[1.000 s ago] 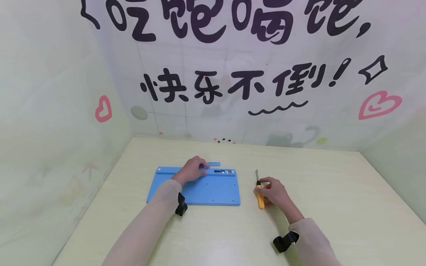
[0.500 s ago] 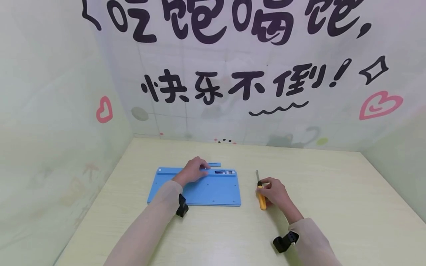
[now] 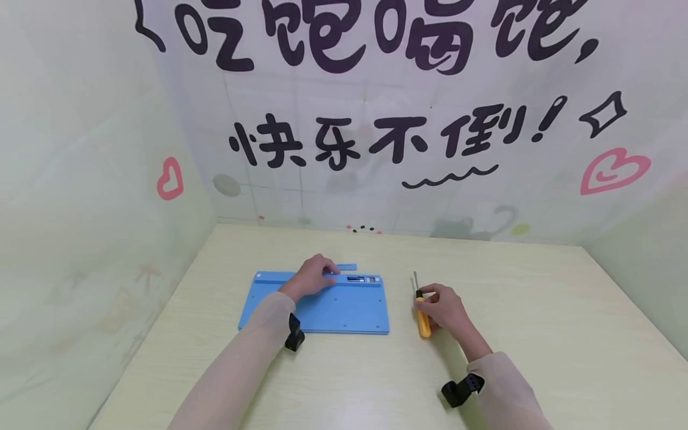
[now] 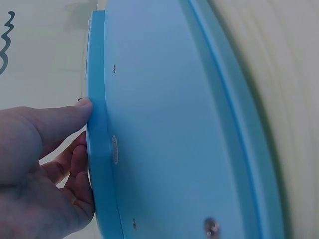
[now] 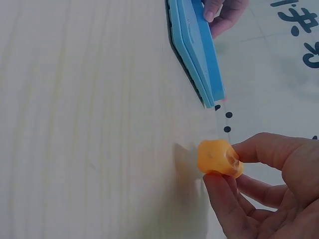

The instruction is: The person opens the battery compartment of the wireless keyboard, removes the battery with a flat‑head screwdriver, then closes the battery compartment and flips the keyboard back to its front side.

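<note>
A blue keyboard (image 3: 344,310) lies underside up on the table, with small screws showing in its back. Near its back right corner is an uncovered battery compartment (image 3: 356,279). My left hand (image 3: 312,276) grips the raised back edge (image 4: 97,74) of the keyboard, thumb on the near side and fingers behind. Behind that edge lies a slim blue cover (image 3: 346,267), partly hidden by the hand. To the right of the keyboard, my right hand (image 3: 445,307) pinches a screwdriver (image 3: 423,319) by its yellow handle, the metal shaft pointing away; the right wrist view shows the handle's end (image 5: 214,157).
The pale wooden table (image 3: 344,382) extends around the keyboard. A white wall sheet (image 3: 349,197) with dark lettering stands at the back, and more sheets close off both sides. A black camera (image 3: 462,391) sits on the right wrist, another (image 3: 294,333) on the left.
The screwdriver has shifted slightly right in my right hand, and its tip now stands a little higher above the table. My left hand and the keyboard have stayed put.
</note>
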Demonstrator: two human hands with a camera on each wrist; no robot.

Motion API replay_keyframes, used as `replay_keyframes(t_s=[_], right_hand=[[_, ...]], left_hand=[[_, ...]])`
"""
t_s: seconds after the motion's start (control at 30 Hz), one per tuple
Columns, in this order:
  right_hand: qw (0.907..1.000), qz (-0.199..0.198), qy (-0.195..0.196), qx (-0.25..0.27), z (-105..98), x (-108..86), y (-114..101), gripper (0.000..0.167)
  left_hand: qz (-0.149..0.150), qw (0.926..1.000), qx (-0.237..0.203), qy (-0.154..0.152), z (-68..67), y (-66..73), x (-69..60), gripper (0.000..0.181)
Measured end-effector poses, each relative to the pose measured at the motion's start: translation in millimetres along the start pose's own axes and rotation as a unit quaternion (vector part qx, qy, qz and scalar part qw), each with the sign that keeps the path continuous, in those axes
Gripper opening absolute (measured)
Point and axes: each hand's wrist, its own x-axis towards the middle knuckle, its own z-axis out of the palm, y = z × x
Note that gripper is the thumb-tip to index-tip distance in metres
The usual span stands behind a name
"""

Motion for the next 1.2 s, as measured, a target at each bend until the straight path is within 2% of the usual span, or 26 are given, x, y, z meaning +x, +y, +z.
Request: replay_keyframes(t_s=[0.5, 0.9, 1.2], right_hand=[[0.9997, -0.021, -0.006, -0.004, -2, 0.3, -13, 0.039], [0.9973, -0.048, 0.004, -0.054, -1, 1.4, -23, 0.037], [0.9922, -0.098, 0.002, -0.076, -1, 2.9, -31, 0.034]], left_hand=[[0.007, 1.0000, 0.002, 0.001, 0.4, -1.5, 0.7, 0.017], [0.004, 1.0000, 0.001, 0.001, 1.5, -1.5, -0.2, 0.017], [0.015, 0.9999, 0.003, 0.001, 1.5, -4.0, 1.3, 0.016]])
